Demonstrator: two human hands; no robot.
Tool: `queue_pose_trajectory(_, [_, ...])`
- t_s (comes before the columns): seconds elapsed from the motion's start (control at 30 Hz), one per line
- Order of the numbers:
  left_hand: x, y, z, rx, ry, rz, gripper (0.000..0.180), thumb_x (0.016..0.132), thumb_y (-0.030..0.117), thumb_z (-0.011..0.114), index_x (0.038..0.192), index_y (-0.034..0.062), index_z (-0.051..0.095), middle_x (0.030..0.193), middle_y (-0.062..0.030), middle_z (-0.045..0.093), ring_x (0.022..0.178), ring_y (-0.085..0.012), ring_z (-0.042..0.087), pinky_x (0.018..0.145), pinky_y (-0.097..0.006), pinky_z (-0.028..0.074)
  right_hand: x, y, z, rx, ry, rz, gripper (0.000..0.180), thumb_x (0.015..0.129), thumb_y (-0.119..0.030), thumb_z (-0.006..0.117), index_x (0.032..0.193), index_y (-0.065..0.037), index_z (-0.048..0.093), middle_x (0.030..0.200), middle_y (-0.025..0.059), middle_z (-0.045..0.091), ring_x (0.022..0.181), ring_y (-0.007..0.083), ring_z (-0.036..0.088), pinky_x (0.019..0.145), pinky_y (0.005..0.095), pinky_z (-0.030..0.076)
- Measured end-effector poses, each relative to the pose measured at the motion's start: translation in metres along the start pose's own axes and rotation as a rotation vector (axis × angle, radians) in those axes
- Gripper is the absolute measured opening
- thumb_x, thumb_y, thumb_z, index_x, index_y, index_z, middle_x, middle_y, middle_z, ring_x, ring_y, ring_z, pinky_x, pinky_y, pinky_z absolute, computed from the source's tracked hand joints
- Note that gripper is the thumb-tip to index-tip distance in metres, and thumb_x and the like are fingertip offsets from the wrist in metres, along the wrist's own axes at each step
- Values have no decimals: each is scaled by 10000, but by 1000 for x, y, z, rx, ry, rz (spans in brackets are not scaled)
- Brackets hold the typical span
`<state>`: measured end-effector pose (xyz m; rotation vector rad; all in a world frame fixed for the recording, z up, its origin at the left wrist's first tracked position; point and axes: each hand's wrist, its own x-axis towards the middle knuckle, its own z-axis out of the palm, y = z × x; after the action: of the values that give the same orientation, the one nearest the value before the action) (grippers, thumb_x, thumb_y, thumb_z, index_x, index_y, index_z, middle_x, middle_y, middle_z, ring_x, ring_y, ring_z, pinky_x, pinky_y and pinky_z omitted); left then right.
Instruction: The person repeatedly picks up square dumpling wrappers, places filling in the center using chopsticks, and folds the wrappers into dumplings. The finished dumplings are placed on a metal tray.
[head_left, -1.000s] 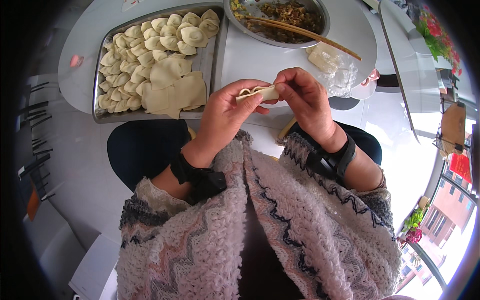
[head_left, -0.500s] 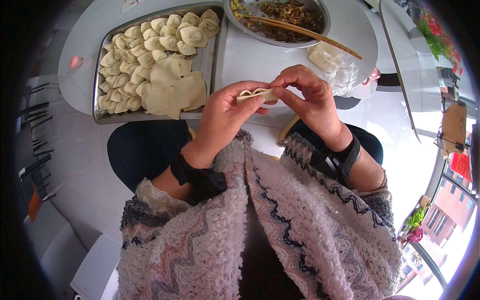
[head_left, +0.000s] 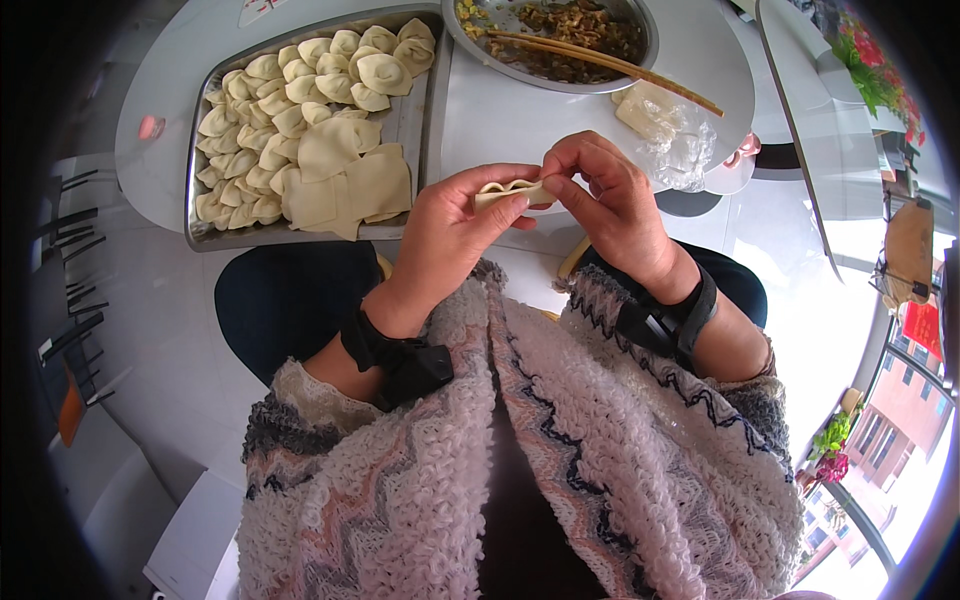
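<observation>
Between my two hands, above the table's near edge, is a folded dumpling (head_left: 512,189) with a wavy upper edge. My left hand (head_left: 452,220) grips its left side, thumb in front and fingers behind. At the dumpling's right end, my right hand (head_left: 610,205) pinches the dough between thumb and forefinger. Left of my hands, a metal tray (head_left: 418,125) bears rows of finished dumplings (head_left: 265,130). Flat dough wrappers (head_left: 350,185) lie stacked at its near right corner. Whatever is inside the held dumpling is hidden.
A metal bowl (head_left: 640,75) of chopped filling (head_left: 580,30) stands at the back, with chopsticks (head_left: 620,68) across it. Beside it on the white table (head_left: 490,130) lies a clear plastic bag (head_left: 675,140) with a pale lump of dough. Dark chairs (head_left: 290,300) stand at the table's near edge.
Both hands stay almost in place on the dumpling. My right hand's fingers have shifted slightly, and the dumpling's upper edge looks a little wavier.
</observation>
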<state>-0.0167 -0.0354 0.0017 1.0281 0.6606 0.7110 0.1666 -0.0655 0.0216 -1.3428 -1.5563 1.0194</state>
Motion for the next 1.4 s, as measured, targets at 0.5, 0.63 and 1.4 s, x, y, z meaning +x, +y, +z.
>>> queue_pose_trajectory(0.5, [0, 2, 0, 24, -3, -7, 279, 911, 53, 537, 1170, -49, 540, 1118, -131, 607, 951, -186, 620, 796, -312, 553, -1, 2, 2, 23, 48, -66, 145, 777, -43, 694, 921, -59, 687, 906, 55, 609, 844, 159, 586, 772, 275, 481])
queue_pose_trajectory(0.63, [1, 0, -2, 66, -12, -49, 283, 909, 61, 547, 1167, -55, 544, 1089, -135, 619, 911, -180, 630, 792, -307, 553, -1, 1, 1, -7, 30, -39, 118, 766, -23, 696, 879, -41, 669, 891, 51, 598, 838, 158, 573, 764, 275, 467])
queue_pose_trajectory(1.4, [1, -2, 0, 53, -14, -19, 301, 909, 74, 554, 1182, -54, 536, 1056, -132, 629, 875, -181, 639, 774, -298, 553, 0, 2, 2, 55, 77, -78, 116, 816, -19, 631, 924, -23, 673, 886, 90, 628, 832, 200, 611, 743, 284, 493])
